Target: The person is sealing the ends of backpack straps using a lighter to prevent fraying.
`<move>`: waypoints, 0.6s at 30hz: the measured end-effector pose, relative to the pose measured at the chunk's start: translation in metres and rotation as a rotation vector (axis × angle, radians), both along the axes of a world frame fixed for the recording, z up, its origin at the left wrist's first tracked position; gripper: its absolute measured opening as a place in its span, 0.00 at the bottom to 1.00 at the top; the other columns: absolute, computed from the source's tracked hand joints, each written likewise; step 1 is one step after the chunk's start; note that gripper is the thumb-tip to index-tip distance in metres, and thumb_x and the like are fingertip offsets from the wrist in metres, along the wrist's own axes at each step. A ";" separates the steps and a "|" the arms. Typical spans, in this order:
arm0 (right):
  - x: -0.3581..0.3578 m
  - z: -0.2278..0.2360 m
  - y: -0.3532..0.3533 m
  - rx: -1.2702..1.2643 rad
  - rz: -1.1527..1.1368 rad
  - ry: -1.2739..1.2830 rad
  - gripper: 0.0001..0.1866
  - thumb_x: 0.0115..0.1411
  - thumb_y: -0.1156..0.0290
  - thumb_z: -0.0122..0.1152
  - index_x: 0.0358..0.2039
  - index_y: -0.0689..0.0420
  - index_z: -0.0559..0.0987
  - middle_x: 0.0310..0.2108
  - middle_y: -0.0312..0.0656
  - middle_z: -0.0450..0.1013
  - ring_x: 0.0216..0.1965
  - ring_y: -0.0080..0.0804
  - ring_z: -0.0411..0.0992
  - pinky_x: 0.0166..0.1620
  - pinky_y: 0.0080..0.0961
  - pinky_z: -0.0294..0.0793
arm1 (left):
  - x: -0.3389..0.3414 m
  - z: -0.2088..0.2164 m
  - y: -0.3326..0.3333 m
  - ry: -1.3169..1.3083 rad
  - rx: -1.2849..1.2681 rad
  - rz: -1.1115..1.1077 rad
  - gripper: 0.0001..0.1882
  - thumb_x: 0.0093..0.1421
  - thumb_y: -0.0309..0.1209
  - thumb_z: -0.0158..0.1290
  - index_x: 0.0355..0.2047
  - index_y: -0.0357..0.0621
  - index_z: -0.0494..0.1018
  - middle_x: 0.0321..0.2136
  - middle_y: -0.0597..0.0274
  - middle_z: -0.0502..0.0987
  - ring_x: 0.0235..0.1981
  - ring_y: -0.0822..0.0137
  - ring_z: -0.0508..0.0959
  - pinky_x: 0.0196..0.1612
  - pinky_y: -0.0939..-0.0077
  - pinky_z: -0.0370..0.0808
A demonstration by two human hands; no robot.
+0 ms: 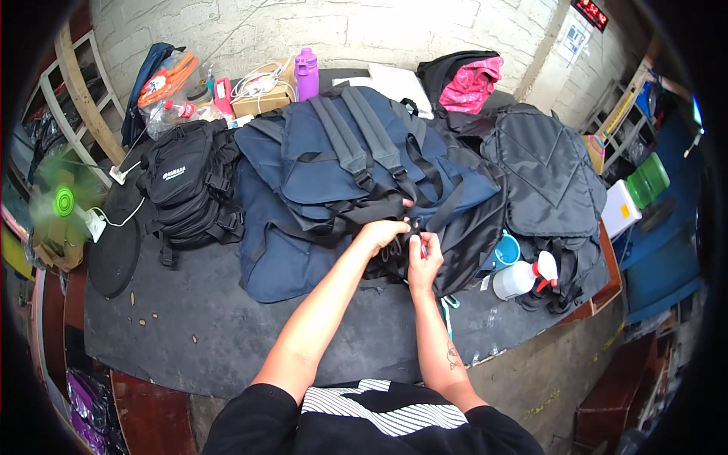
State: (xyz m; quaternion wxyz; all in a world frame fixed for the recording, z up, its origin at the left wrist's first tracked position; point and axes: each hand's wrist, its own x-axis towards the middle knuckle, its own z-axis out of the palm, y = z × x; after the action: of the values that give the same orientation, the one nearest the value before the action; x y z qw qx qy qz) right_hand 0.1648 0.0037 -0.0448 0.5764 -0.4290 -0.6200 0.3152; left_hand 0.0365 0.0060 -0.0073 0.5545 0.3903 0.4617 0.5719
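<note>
Both the left hand (381, 231) and right hand (425, 258) pinch a black strap buckle (409, 227) on a soft, floppy navy backpack (341, 174), best gripped by its webbing, on a cluttered table (227, 326).

Dark worktable (227, 334), navy backpack (341, 174), black bag (189, 189), grey backpack (550, 182), spray bottle (519, 277)

A pile of backpacks (356, 174) lies mid-table (227, 334), a smaller pack (189, 189) to its left and another (546, 182) toward the right edge. A spray bottle (519, 279) lies before that one; a bottle (306, 73) stands at the back edge.
</note>
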 end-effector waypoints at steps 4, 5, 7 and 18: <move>-0.004 0.011 -0.010 -0.019 0.095 -0.050 0.09 0.51 0.71 0.59 0.30 0.61 0.71 0.22 0.42 0.70 0.24 0.27 0.69 0.29 0.23 0.68 | -0.018 0.003 -0.020 -0.266 0.015 -0.021 0.27 0.47 0.18 0.52 0.50 0.41 0.64 0.34 0.62 0.72 0.38 0.69 0.73 0.43 0.80 0.69; -0.005 0.014 -0.013 -0.018 0.112 -0.093 0.10 0.50 0.70 0.60 0.30 0.61 0.71 0.23 0.43 0.71 0.24 0.28 0.70 0.29 0.23 0.69 | -0.021 0.006 -0.025 -0.273 -0.002 -0.014 0.27 0.47 0.18 0.51 0.51 0.41 0.64 0.34 0.62 0.72 0.39 0.69 0.74 0.43 0.80 0.69; -0.007 0.015 -0.015 0.022 0.125 -0.164 0.10 0.50 0.71 0.59 0.30 0.61 0.71 0.21 0.40 0.69 0.22 0.25 0.67 0.28 0.21 0.67 | -0.026 0.006 -0.027 -0.223 -0.026 0.017 0.29 0.47 0.17 0.51 0.52 0.41 0.63 0.33 0.62 0.73 0.39 0.68 0.74 0.43 0.80 0.69; -0.005 0.015 -0.011 -0.032 0.063 -0.169 0.09 0.46 0.72 0.59 0.27 0.60 0.70 0.21 0.46 0.70 0.21 0.39 0.71 0.27 0.28 0.70 | -0.016 0.010 -0.026 -0.163 -0.056 0.037 0.29 0.47 0.16 0.51 0.52 0.41 0.63 0.33 0.62 0.73 0.38 0.69 0.74 0.42 0.80 0.70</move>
State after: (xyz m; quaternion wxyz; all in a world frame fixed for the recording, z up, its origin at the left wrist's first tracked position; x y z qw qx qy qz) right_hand 0.1594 -0.0071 -0.0296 0.5050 -0.4432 -0.6746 0.3058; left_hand 0.0206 -0.0199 0.0030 0.5901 0.3183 0.4381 0.5988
